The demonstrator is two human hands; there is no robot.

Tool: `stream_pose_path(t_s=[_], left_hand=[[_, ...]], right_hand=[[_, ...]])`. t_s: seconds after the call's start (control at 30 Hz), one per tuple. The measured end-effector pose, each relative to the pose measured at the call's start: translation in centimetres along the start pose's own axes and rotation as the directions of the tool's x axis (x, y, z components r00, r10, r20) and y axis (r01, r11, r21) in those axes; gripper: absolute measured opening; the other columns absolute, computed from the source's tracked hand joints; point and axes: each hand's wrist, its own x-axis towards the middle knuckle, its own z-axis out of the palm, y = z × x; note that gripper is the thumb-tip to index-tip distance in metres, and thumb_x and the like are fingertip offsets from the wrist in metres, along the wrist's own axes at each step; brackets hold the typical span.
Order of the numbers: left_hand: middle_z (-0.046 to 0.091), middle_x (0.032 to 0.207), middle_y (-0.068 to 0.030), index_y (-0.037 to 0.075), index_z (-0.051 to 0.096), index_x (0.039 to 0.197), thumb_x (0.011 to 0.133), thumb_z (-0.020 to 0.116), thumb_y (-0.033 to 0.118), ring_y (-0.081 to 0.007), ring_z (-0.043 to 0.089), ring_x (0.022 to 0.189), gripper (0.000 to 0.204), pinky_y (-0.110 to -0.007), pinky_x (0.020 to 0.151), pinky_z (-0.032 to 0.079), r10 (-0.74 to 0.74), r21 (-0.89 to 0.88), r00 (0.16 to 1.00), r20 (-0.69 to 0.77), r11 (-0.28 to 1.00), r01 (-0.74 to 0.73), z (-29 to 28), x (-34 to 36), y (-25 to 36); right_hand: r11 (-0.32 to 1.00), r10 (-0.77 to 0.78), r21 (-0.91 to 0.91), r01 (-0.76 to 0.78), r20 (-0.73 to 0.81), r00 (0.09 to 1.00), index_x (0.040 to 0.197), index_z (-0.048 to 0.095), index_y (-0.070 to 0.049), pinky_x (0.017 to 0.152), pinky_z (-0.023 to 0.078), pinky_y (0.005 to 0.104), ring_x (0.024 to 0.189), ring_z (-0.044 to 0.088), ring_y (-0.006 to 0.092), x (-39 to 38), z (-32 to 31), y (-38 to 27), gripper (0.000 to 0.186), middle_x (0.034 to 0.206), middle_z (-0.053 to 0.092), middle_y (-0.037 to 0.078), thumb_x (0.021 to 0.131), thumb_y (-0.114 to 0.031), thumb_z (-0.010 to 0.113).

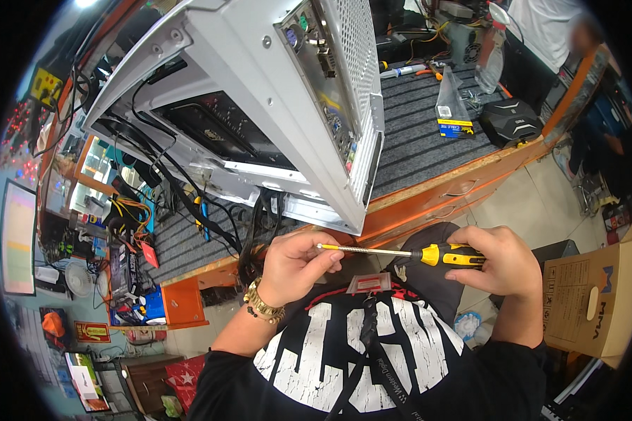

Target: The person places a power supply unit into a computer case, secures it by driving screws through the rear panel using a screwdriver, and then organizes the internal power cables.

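Observation:
My right hand (502, 261) is closed round the yellow-and-black handle of a screwdriver (435, 255), held level in front of my chest. Its thin metal shaft points left, to my left hand (298, 265), whose thumb and fingers are closed at the tip end. A small silver bit shows at the very end of the tip; whether it is a screw I cannot tell. Just beyond my hands, a white computer case (256, 84) stands tilted on the bench, its side open onto a dark board (221, 130) and black cables (182, 186).
Grey striped matting (414, 158) covers the wooden bench. To the right lie a cable-tie packet (455, 128), a black angular box (510, 123) and a plastic bottle (491, 59). Pliers (201, 216) lie left of the case. A cardboard box (586, 302) stands at right, near a person in white (541, 28).

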Motion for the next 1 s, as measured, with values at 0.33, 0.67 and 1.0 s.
stream_pose_path(t_s=[0.33,0.67,1.0], left_hand=[[0.078,0.087,-0.0091,-0.004,0.074,0.1,0.105,0.071,0.006,-0.015,0.078,0.074,0.012,-0.027,0.064,0.061,0.033,0.45,0.984,0.178,0.886,-0.111,-2.2,0.6,1.3],[0.078,0.093,-0.0133,-0.005,0.071,0.114,0.111,0.065,0.011,-0.0185,0.078,0.084,0.018,-0.03,0.076,0.064,-0.102,-0.409,0.993,0.061,0.905,0.118,0.1,-0.7,-2.0],[0.079,0.093,-0.0163,-0.005,0.071,0.112,0.109,0.065,0.007,-0.02,0.079,0.083,0.014,-0.032,0.077,0.065,-0.051,-0.454,0.998,-0.047,0.891,0.024,0.7,-0.7,-2.2]], right_hand=[[0.999,0.009,-0.041,-0.007,0.034,0.999,0.112,0.069,-0.009,0.064,0.056,0.0414,0.073,0.074,0.0355,0.1,0.4,0.6,0.045,0.085,0.075,0.012,0.08,-0.03,0.093],[0.996,0.025,0.089,-0.027,0.029,0.999,0.113,0.068,-0.008,0.065,0.056,0.0403,0.073,0.074,0.0351,-0.1,1.4,1.1,0.044,0.085,0.076,0.014,0.083,-0.028,0.093],[0.987,0.011,0.158,-0.012,0.009,1.0,0.115,0.067,-0.006,0.065,0.057,0.0403,0.075,0.075,0.0357,-0.1,2.9,1.3,0.045,0.085,0.076,0.015,0.083,-0.024,0.093]])
